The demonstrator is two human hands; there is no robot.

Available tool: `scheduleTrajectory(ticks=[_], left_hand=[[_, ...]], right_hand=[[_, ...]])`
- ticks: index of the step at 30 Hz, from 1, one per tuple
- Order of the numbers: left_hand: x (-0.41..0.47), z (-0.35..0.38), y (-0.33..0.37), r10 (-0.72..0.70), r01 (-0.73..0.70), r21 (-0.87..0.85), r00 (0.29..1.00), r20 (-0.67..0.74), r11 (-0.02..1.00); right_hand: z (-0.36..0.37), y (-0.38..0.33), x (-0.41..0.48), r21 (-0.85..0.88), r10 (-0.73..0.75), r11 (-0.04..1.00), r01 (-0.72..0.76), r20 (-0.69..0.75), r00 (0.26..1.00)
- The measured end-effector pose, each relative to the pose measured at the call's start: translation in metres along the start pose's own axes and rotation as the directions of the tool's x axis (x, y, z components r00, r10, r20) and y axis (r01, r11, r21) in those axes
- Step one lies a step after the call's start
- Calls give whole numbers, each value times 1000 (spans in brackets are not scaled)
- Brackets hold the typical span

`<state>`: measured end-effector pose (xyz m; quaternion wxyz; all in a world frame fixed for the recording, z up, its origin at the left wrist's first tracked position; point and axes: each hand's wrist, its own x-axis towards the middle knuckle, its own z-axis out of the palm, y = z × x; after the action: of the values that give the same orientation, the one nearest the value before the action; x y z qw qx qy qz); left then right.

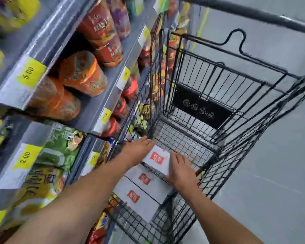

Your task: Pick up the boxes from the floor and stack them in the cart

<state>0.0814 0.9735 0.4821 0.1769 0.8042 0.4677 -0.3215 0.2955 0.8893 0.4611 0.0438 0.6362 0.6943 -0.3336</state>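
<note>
Two bare hands, left hand (139, 148) and right hand (180, 170), grasp a white red-labelled cardboard box (157, 159) inside the black wire cart (218, 106) at frame centre, above two matching boxes (141, 189).

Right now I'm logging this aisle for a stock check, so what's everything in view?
White boxes: three, red logo on each, lying in a row in the cart's near end.
Cart: one, black wire, standing beside the shelves.
Shelves: grey, on the left.
Cup noodles: several, orange and red, upper shelves.
Price tags: several, yellow, on shelf edges.
Packets: green and yellow, lower shelf.
Floor: grey.
Left hand: on the farthest box's left side.
Right hand: on its right side.
</note>
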Motion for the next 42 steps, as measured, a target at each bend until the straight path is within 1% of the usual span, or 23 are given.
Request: scheduleTrajectory(ticks=[2, 5, 9, 11, 14, 19, 21, 24, 28, 34, 35, 38, 40, 42], left_hand=[[14, 24, -6, 12, -12, 2, 999, 48, 1000], [24, 42, -9, 52, -52, -8, 997, 51, 999], [39, 55, -14, 79, -74, -84, 995, 60, 994], [47, 64, -14, 75, -67, -122, 996, 58, 990], [53, 75, -15, 36, -22, -148, 995, 97, 989], [55, 73, -16, 45, -25, -165, 992, 118, 986], [52, 70, -12, 31, -13, -153, 993, 116, 988], [43, 63, -4, -12, 26, -131, 994, 105, 991], [18, 46, 3, -49, 56, -137, 998, 49, 989], [-39, 21, 6, -89, 83, -179, 996, -29, 980], [-52, 19, 6, -102, 90, -200, 993, -51, 976], [-96, 8, 11, -125, 91, -237, 983, -131, 967], [-128, 1, 18, -121, 78, -237, 978, -172, 968], [-166, -1, 27, -152, 96, -246, 964, -218, 964]], right_hand=[[17, 4, 8, 36, -10, 999, 8, 52, 999], [34, 7, 14, 67, -24, 998, 17, 98, 995], [53, 8, 26, 103, 9, 994, -25, 146, 989], [60, 9, 31, 107, 26, 993, -44, 160, 987], [65, 11, 36, 127, 45, 990, -68, 174, 984], [66, 12, 38, 156, 43, 985, -76, 203, 978], [63, 8, 37, 135, 57, 987, -86, 209, 976], [56, 3, 37, 34, 78, 996, -88, 236, 969], [37, -3, 35, -48, 13, 999, -3, 210, 978], [-6, -26, 17, -80, -134, 985, 151, 189, 973], [-15, -33, 10, -89, -165, 979, 181, 167, 972], [-41, -56, -16, -136, -248, 955, 265, 132, 960], [-55, -68, -32, -170, -280, 937, 304, 151, 948], [-69, -81, -57, -211, -336, 906, 366, 166, 927]])
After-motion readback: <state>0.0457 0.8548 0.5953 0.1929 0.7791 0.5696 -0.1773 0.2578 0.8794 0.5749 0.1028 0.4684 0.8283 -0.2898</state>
